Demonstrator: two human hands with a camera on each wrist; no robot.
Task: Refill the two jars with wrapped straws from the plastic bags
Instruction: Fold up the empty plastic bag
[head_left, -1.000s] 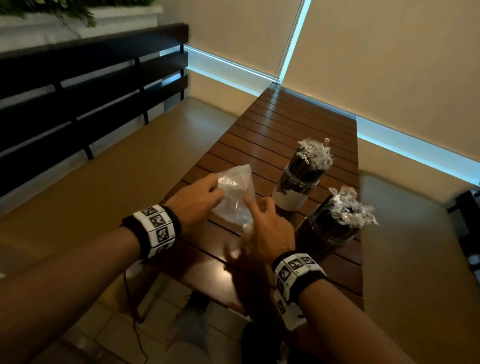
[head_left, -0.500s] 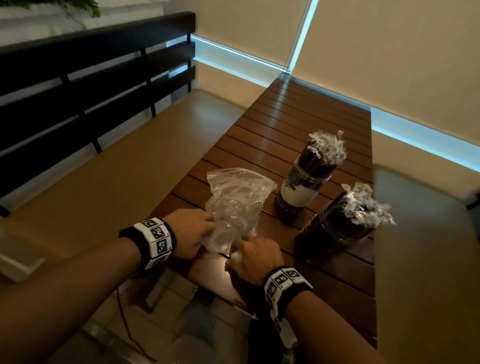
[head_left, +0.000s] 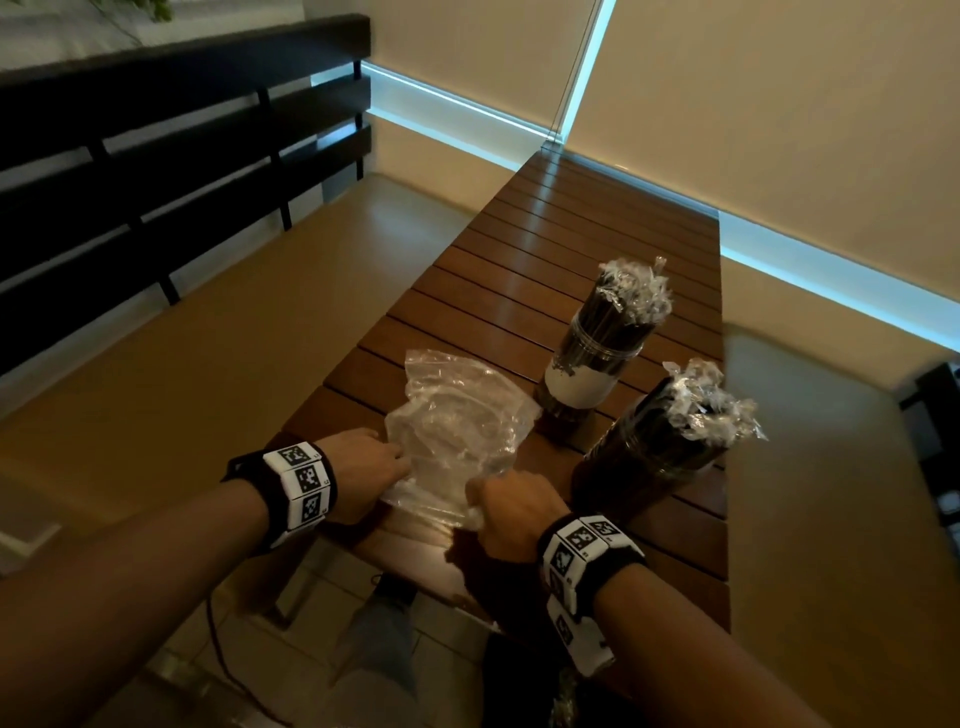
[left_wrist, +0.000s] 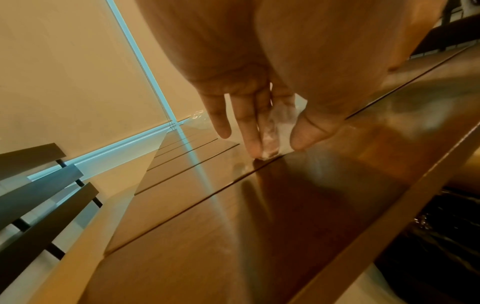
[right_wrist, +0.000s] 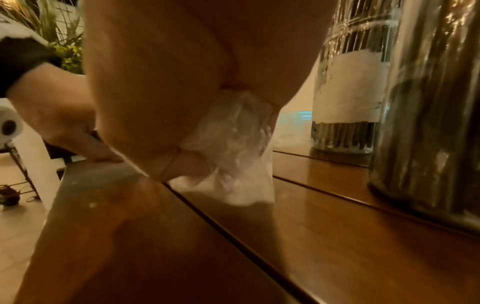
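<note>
A crumpled clear plastic bag lies on the slatted wooden table, with no straws visible inside. My left hand pinches its left edge between thumb and fingers, low on the table; the plastic shows between them. My right hand is a fist around the bag's near corner. Right of the bag stand two jars packed with black wrapped straws. The white-labelled jar is the farther one, and the dark jar is close to my right wrist.
Beige padded benches flank the table on both sides, and a dark slatted railing runs behind the left one. The table's near edge is just under my wrists. A tiled floor and a cable show below.
Both hands came down and back toward the table's near edge with the bag, which now lies spread on the slats. My right hand closed into a fist on its corner.
</note>
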